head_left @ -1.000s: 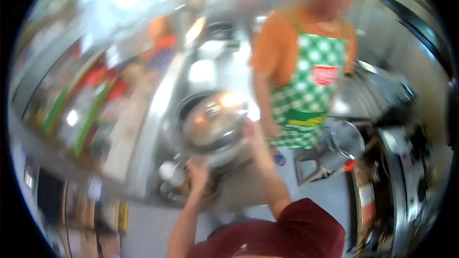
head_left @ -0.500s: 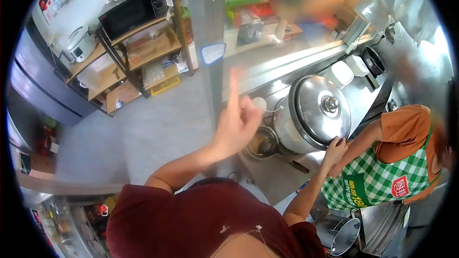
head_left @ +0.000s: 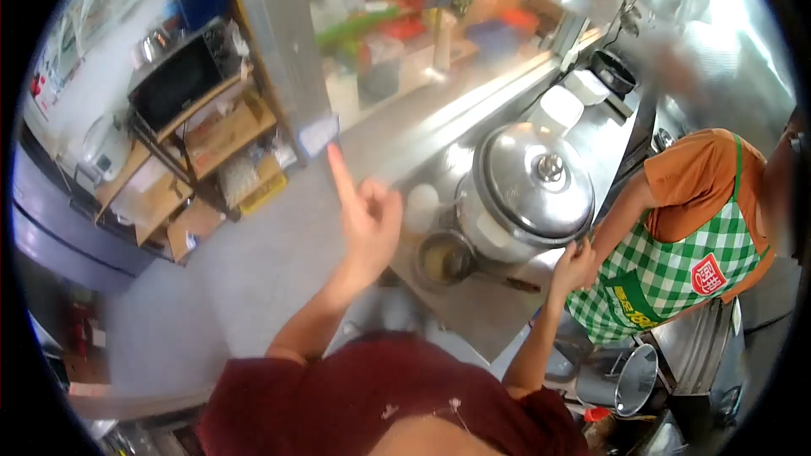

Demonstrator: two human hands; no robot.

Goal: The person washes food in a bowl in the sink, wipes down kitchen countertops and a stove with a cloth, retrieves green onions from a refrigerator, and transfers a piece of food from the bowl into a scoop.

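My left hand [head_left: 372, 228] is raised in front of my chest, holding nothing, with its index finger stretched out and the other fingers curled. My right hand [head_left: 573, 266] is closed at the near rim of the round metal lid [head_left: 536, 190], which lies on a large pot [head_left: 490, 232]. To the pot's left stand a small pan [head_left: 445, 259] with yellowish liquid and a white round container [head_left: 422, 203]. A co-worker in a green checked apron [head_left: 650, 287] stands to the right, one arm near my right hand.
The steel counter [head_left: 473, 312] bears white tubs [head_left: 561, 108] and a black pan [head_left: 612, 72] farther back. A metal post [head_left: 283, 34] and a shelf with a microwave [head_left: 177, 93] are at left. A metal bucket [head_left: 629, 378] stands at lower right.
The view has swung left. My left hand has left the small pan and risen, index finger stretched out. The lid, earlier askew, now lies over the pot, with my right hand at its rim.
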